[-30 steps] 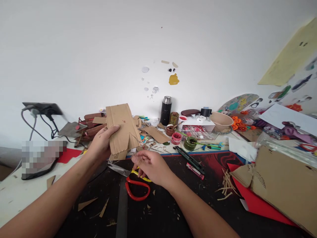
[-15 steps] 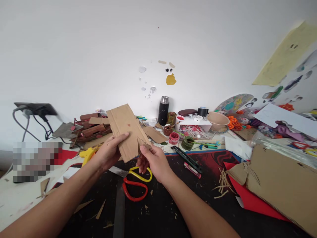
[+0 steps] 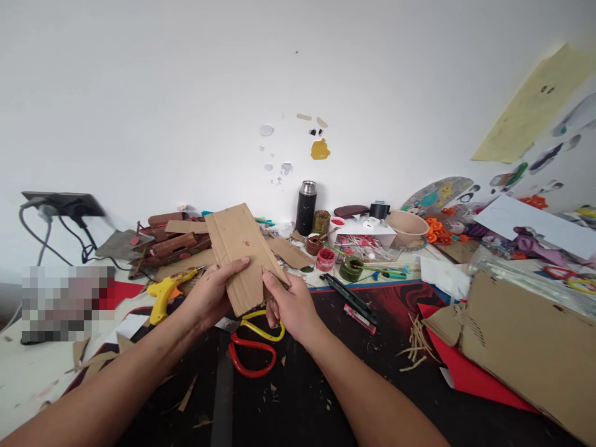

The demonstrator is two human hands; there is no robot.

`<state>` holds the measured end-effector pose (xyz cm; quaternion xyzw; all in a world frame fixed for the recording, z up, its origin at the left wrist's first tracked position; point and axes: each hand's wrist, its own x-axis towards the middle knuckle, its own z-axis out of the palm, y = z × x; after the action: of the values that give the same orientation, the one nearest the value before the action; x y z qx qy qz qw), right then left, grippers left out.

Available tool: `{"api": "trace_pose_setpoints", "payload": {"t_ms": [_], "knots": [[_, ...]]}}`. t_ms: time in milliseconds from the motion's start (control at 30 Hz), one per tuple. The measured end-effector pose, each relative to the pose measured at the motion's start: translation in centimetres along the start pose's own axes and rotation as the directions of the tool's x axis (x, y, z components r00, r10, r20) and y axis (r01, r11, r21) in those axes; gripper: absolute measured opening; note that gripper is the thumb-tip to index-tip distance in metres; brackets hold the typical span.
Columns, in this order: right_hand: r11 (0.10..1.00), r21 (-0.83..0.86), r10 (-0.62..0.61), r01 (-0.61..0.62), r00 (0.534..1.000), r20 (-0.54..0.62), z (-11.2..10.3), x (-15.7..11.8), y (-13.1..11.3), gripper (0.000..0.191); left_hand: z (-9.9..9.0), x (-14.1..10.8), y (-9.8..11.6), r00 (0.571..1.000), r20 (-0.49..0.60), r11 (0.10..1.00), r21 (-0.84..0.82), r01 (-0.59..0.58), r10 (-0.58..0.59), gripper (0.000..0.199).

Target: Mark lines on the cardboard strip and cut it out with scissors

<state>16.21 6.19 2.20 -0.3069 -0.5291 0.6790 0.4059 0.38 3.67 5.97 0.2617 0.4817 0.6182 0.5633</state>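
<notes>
A rectangular cardboard piece (image 3: 242, 242) is held up, tilted, above the dark mat. My left hand (image 3: 212, 292) grips its lower left side, with the thumb on its front face. At the lower right edge, my right hand (image 3: 288, 301) pinches the cardboard between thumb and fingers, near a small cut or flap. Below lie scissors (image 3: 254, 372) with one red and one yellow handle, their blades partly hidden behind my left hand and the cardboard. A yellow glue gun (image 3: 161, 301) rests left of my left hand.
Behind stand a black flask (image 3: 306, 210), paint jars (image 3: 325, 259) and a beige bowl (image 3: 407, 228). A green cutter (image 3: 349, 298) lies right of my hands. Larger cardboard (image 3: 526, 347) over red paper is at the right. Scraps and a metal ruler (image 3: 222, 397) lie in front.
The cardboard has shifted slightly right and down with both hands. My right thumb now lies flatter on it, and the cut at its edge shows less. The view has turned slightly.
</notes>
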Motion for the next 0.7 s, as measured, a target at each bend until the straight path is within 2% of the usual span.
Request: {"api": "trace_pose_setpoints", "payload": {"t_ms": [200,433,500,600,700], "knots": [[0.999,0.009,-0.054,0.054,0.998,0.027,0.4,-0.2,-0.2,0.058,0.7,-0.7,0.2,0.994,-0.082,0.996,-0.067,0.060,-0.066,0.040],[0.996,-0.047,-0.078,0.080,0.996,0.036,0.7,-0.4,-0.5,0.057,0.7,-0.7,0.4,0.992,-0.092,0.996,-0.033,0.085,-0.088,0.035],[0.994,-0.074,-0.074,0.076,0.997,0.023,0.7,-0.5,-0.4,0.055,0.6,-0.7,0.5,0.994,-0.098,0.999,-0.006,0.047,-0.047,0.037],[0.993,-0.098,-0.064,0.065,0.998,0.012,0.6,-0.6,-0.2,0.055,0.3,-0.6,0.9,0.992,-0.094,0.994,0.076,-0.078,0.085,0.045],[0.994,-0.095,-0.061,0.062,0.998,0.013,0.6,-0.6,0.0,0.056,-0.5,-0.3,1.2,0.982,-0.049,0.967,0.190,-0.168,0.180,0.052]]}}
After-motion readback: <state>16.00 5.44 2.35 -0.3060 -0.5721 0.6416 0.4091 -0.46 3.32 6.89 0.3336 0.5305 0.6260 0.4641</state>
